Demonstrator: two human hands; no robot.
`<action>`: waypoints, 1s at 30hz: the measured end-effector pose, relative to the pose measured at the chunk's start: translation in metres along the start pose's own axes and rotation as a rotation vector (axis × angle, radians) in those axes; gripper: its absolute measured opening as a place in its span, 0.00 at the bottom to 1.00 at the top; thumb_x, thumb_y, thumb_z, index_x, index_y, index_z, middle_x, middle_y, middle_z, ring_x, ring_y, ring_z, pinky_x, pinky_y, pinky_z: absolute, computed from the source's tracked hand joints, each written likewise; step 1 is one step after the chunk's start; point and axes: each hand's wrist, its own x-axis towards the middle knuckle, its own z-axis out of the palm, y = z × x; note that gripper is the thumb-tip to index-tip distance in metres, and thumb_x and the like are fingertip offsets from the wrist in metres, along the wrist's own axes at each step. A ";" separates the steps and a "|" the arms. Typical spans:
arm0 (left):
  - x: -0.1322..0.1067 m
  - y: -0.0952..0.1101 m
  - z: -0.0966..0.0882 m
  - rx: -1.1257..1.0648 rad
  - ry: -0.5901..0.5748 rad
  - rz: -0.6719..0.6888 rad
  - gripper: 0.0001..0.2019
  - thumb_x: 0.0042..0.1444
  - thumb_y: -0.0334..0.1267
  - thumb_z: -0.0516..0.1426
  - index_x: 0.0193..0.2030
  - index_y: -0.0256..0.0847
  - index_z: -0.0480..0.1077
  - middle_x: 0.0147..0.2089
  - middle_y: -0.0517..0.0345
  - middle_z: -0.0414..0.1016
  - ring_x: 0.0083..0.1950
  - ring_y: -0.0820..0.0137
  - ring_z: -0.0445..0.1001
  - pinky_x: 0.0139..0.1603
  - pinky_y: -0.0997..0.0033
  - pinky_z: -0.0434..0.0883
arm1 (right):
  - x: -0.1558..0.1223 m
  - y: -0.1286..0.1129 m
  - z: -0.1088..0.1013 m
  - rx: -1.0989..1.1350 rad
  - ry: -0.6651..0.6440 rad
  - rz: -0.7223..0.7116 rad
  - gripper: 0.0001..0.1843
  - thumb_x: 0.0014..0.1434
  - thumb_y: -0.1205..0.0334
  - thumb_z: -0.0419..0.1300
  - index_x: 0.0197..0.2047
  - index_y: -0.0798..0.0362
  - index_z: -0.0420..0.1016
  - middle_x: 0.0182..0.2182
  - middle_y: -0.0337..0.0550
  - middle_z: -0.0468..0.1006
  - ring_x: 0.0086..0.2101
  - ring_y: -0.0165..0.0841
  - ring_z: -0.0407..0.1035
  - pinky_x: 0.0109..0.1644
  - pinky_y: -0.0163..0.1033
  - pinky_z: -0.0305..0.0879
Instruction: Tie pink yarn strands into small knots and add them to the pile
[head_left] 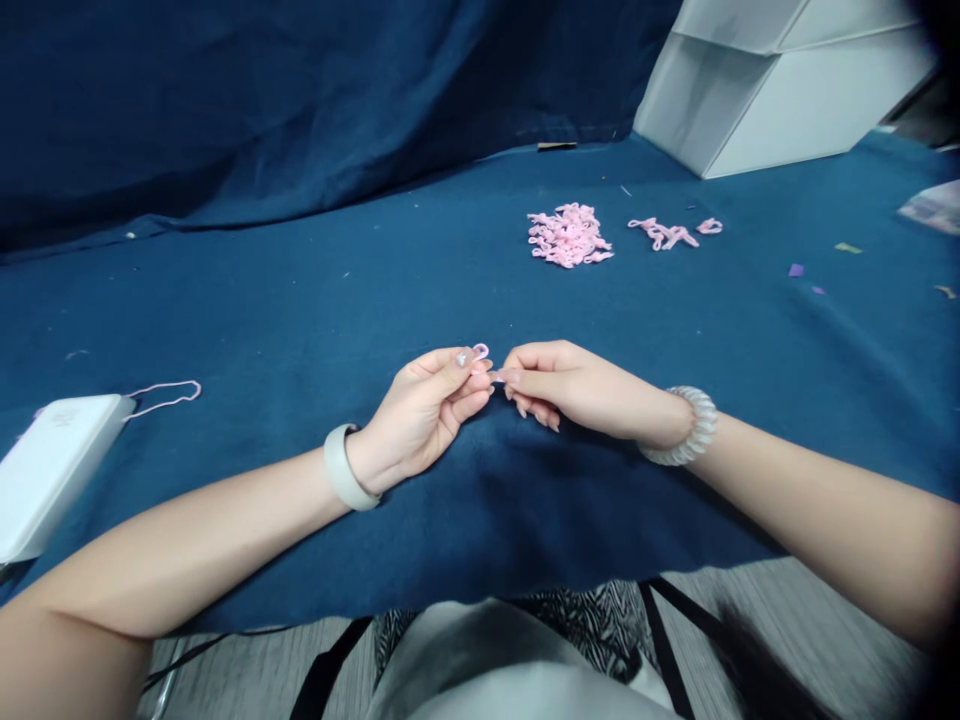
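A small pink loop (pixel 480 351) sits pinched in the left hand (pixel 420 410), while the right hand (pixel 577 385) meets it from 3 o'clock (whether it has hold is hidden). Much remains in a heap of pink loops (pixel 568 236) at 12 o'clock on the blue-draped table (pixel 375 300), a shorter pink strand (pixel 664 233) beside it at 1 o'clock.

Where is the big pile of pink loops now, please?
In the head view, the pink loop pile lies on the blue cloth, beyond the right hand and left of a smaller pink cluster.
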 end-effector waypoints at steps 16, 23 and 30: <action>-0.002 0.001 -0.002 0.051 -0.213 0.050 0.10 0.46 0.29 0.66 0.29 0.36 0.68 0.26 0.65 0.73 0.18 0.85 0.62 0.22 0.83 0.69 | -0.006 -0.006 0.000 -0.022 0.058 -0.129 0.11 0.62 0.62 0.54 0.29 0.57 0.66 0.19 0.34 0.65 0.19 0.21 0.60 0.22 0.27 0.58; -0.005 0.001 -0.004 0.132 -0.314 0.035 0.12 0.49 0.32 0.65 0.33 0.37 0.63 0.28 0.67 0.70 0.18 0.86 0.60 0.24 0.81 0.70 | -0.012 -0.010 -0.002 -0.073 0.103 -0.190 0.12 0.60 0.60 0.57 0.28 0.57 0.67 0.22 0.36 0.68 0.20 0.22 0.63 0.24 0.29 0.59; -0.002 -0.003 -0.005 0.239 -0.370 0.045 0.14 0.55 0.36 0.62 0.37 0.38 0.57 0.27 0.67 0.71 0.17 0.86 0.57 0.23 0.80 0.70 | -0.014 -0.009 -0.002 -0.341 0.222 -0.392 0.11 0.59 0.61 0.57 0.27 0.58 0.71 0.19 0.36 0.67 0.21 0.22 0.58 0.24 0.30 0.53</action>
